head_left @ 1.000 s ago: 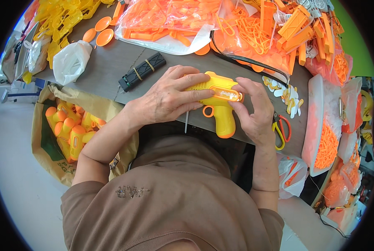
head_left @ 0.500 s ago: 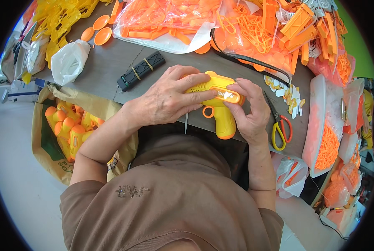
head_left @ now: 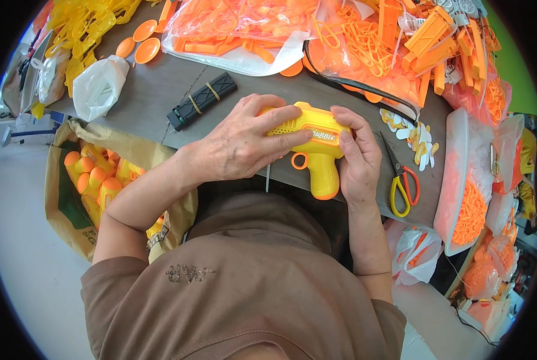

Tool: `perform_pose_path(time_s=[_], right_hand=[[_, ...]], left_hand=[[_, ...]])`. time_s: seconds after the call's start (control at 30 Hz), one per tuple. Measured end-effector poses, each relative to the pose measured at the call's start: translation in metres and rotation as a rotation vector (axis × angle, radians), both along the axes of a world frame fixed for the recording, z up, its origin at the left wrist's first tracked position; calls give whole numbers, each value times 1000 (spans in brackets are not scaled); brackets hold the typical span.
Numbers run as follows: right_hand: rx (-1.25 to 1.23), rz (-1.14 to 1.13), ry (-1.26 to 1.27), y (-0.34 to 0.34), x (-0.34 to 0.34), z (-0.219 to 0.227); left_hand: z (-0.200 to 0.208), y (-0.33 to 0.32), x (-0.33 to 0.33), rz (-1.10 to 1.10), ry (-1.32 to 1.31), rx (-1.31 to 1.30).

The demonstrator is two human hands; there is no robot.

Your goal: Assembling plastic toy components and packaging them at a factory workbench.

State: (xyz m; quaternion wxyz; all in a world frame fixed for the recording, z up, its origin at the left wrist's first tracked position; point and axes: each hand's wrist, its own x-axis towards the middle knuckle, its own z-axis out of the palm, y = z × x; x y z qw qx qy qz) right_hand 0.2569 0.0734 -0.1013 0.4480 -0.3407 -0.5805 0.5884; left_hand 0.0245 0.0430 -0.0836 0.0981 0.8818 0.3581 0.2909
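Between my two hands, over the table's near edge, is a yellow toy bubble gun (head_left: 321,171) with an orange trigger and an orange oval label on its side. My left hand (head_left: 244,139) wraps round the barrel end, its fingers lying over the body beside the label. At the gun's rear, my right hand (head_left: 360,156) grips with thumb and fingers, leaving the label uncovered. The grip hangs down toward me. A thin pale strip (head_left: 267,177) sticks out below my left hand; what it belongs to is hidden.
Scissors (head_left: 404,183) with red and yellow handles lie right of my right hand, near loose oval stickers (head_left: 414,135). Beyond lies a black rubber-banded bundle (head_left: 202,102). A paper bag (head_left: 61,186) of toy guns stands left. Bags of orange parts (head_left: 238,30) fill the far side.
My right thumb and fingers have moved off the label to the gun's rear edge, so more of the label shows. The left hand and the gun have hardly moved.
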Motion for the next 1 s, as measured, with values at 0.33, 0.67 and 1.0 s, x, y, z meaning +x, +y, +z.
perform_pose_path(time_s=[0.33, 0.67, 1.0], right_hand=[[-91, 51, 60, -1, -4, 1], [89, -91, -32, -9, -7, -9], [425, 143, -431, -34, 12, 51]], left_hand=[[-4, -6, 0, 24, -32, -1], [25, 11, 6, 146, 16, -455], [38, -28, 7, 7, -302, -317]])
